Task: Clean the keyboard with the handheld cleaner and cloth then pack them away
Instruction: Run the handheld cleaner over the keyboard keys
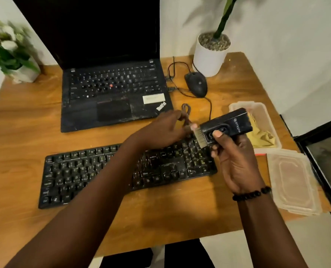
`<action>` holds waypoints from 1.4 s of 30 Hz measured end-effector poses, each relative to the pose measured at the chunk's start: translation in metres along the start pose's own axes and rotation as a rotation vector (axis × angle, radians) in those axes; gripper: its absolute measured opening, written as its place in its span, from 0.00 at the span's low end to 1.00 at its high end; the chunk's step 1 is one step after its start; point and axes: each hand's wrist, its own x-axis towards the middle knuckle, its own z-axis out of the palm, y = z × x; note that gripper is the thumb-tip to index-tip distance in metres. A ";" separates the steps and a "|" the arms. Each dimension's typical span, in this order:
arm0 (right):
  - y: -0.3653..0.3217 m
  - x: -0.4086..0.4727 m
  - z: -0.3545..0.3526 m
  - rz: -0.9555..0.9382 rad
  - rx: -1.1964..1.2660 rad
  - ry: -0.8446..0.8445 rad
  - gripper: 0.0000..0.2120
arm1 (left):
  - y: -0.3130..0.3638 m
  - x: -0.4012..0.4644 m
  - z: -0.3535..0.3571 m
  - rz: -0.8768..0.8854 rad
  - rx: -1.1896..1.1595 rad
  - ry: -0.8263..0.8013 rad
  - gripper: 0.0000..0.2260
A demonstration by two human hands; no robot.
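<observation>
The handheld cleaner [226, 124] is held above the right end of the keyboard [126, 171] by the right hand [236, 157], whose fingers are curled round its body with the thumb on a button. The left hand [164, 128] is reached across, its fingers pinching at the brush [199, 137] on the cleaner's tip. The keyboard lies near the counter's [25, 122] front edge, with bare wood at its left. A yellow cloth [263, 136] lies in an open container [257, 113] near the right edge, its lid [292, 180] just beside. A laptop [112, 93], mouse [196, 84] and white pot [209, 57] stand behind.
</observation>
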 end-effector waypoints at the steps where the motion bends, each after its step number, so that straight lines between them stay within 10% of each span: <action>1: 0.007 -0.002 -0.002 -0.029 0.001 0.000 0.20 | -0.009 -0.004 -0.001 -0.018 0.123 -0.071 0.36; 10: 0.052 -0.021 -0.007 -0.219 -0.043 0.109 0.14 | -0.033 -0.040 0.021 -0.100 0.554 -0.285 0.64; 42: 0.051 -0.085 -0.061 -0.204 -0.535 0.175 0.22 | -0.002 -0.103 0.068 -0.249 0.709 -0.214 0.64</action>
